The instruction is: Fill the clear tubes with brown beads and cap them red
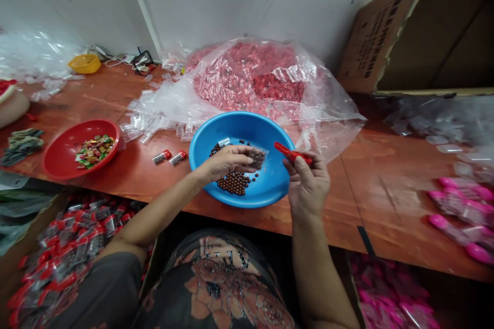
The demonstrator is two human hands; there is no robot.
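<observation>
A blue basin (266,195) stands at the table's front edge with small round brown balls (233,184) lying in its left half. Over it, my left hand (231,160) is closed round a small clear container (258,158) that looks full of the brown balls. At the basin's right rim my right hand (309,180) pinches a red plastic piece (287,151), its narrow end pointing left toward the container. The two held things are apart. Left of the basin, two filled clear containers with red caps (170,157) lie on the table.
Behind the basin sits a large clear bag of red pieces (247,72). Loose clear containers (148,113) are scattered left of it. A red bowl of wrapped sweets (57,157), a box of red-capped containers (77,241) and pink-capped containers (463,216) flank me. A cardboard box (370,36) stands back right.
</observation>
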